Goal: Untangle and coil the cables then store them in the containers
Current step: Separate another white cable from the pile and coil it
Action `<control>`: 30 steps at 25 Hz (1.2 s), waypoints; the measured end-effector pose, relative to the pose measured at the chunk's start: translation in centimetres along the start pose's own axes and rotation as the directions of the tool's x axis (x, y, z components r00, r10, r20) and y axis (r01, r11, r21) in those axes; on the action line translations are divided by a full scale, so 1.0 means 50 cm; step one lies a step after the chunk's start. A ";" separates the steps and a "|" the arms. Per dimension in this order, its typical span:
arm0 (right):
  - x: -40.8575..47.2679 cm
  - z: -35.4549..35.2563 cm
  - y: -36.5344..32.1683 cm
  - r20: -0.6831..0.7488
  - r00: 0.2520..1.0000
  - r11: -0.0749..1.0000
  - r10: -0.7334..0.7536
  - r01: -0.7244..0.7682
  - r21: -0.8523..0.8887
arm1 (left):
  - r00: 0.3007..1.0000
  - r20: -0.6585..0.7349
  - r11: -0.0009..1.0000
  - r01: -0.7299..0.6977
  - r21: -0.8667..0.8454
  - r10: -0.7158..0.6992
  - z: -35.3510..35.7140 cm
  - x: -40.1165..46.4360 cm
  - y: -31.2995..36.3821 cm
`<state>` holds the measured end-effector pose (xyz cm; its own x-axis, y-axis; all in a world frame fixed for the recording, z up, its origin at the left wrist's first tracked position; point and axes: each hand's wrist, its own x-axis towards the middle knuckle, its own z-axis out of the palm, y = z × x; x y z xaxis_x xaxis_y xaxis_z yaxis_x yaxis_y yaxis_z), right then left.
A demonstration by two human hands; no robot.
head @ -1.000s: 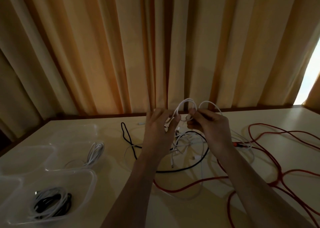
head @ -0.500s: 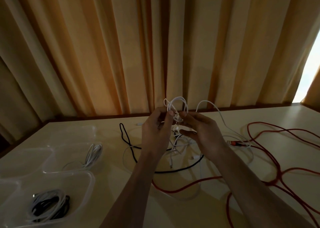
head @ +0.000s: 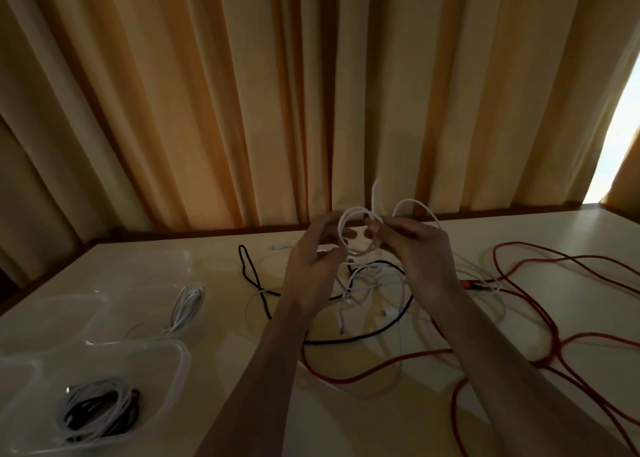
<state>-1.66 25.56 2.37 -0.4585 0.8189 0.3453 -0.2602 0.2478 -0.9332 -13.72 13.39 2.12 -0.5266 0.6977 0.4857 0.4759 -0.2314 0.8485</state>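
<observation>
Both hands are raised above the table's middle, holding a thin white cable (head: 358,214) wound into a small loop. My left hand (head: 313,266) grips the loop's left side; my right hand (head: 420,248) pinches its right side, with a plug end sticking up. More white cable trails down into a tangle (head: 370,290) with a black cable (head: 374,335) and a long red cable (head: 554,345). At the left stand clear plastic containers: the near one (head: 169,377) holds coiled white and black cables (head: 97,411); another (head: 138,293) holds a white bundle (head: 185,304).
The cream table (head: 381,422) ends at a dark wooden edge under orange curtains (head: 311,92). Empty clear containers (head: 45,318) sit at the far left. Red cable loops cover the right side of the table. A bright window gap (head: 620,137) shows at the right.
The white loop between my hands has been rewound into a rounder coil. My hands have drawn slightly apart, and a plug end now stands up above the right fingers.
</observation>
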 end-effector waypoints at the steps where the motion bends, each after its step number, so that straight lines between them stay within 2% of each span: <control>1: 0.000 -0.002 0.001 0.014 0.993 0.976 -0.117 0.117 -0.182 | 1.000 -0.021 1.000 -0.009 0.013 0.009 -0.003 -0.002 0.001; 3: 0.002 -0.004 0.009 0.075 0.955 0.876 -0.289 0.295 -0.383 | 0.996 -0.055 0.995 -0.070 0.077 0.074 -0.012 -0.004 0.002; 5: 0.006 -0.003 0.021 0.130 0.903 0.762 -0.409 0.416 -0.496 | 0.984 0.028 0.980 -0.180 0.088 0.178 -0.019 -0.008 0.006; 7: 0.007 0.001 0.030 0.218 0.847 0.660 -0.484 0.517 -0.544 | 0.957 0.140 0.953 -0.274 0.131 0.256 -0.016 -0.010 0.002; 9: 0.002 0.005 0.028 0.276 0.811 0.630 -0.516 0.578 -0.518 | 0.942 0.194 0.910 -0.320 0.264 0.274 -0.005 -0.007 -0.015; 13: 0.003 0.004 0.024 0.261 0.774 0.599 -0.577 0.618 -0.510 | 0.951 0.086 0.790 -0.294 0.538 0.296 0.005 0.003 -0.040; 16: 0.007 0.002 0.024 0.242 0.748 0.545 -0.618 0.629 -0.554 | 0.974 -0.008 0.765 -0.175 0.620 0.228 0.007 0.005 -0.037; 18: 0.006 0.002 0.024 0.243 0.725 0.519 -0.644 0.648 -0.558 | 0.968 -0.042 0.778 -0.173 0.604 0.247 0.007 0.008 -0.037; 20: 0.003 0.002 0.021 0.228 0.713 0.516 -0.663 0.656 -0.551 | 0.968 -0.045 0.858 -0.196 0.476 0.246 0.008 0.013 -0.034; 23: 0.000 0.008 0.020 0.210 0.696 0.511 -0.687 0.668 -0.541 | 0.991 -0.074 0.954 -0.087 0.288 0.113 0.009 0.012 -0.015; 26: -0.004 0.013 0.020 0.189 0.694 0.544 -0.695 0.679 -0.494 | 0.993 -0.119 0.980 -0.003 0.198 0.027 0.009 0.010 -0.012; 30: -0.004 0.014 0.024 0.159 0.743 0.605 -0.650 0.632 -0.484 | 0.990 -0.143 0.998 0.017 0.060 -0.008 0.008 0.010 -0.006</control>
<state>-2.50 25.35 1.24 -0.3069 0.3653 0.8788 -0.0360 0.9183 -0.3943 -13.84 14.10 2.02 -0.6258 0.5957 0.5035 0.5081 -0.1784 0.8426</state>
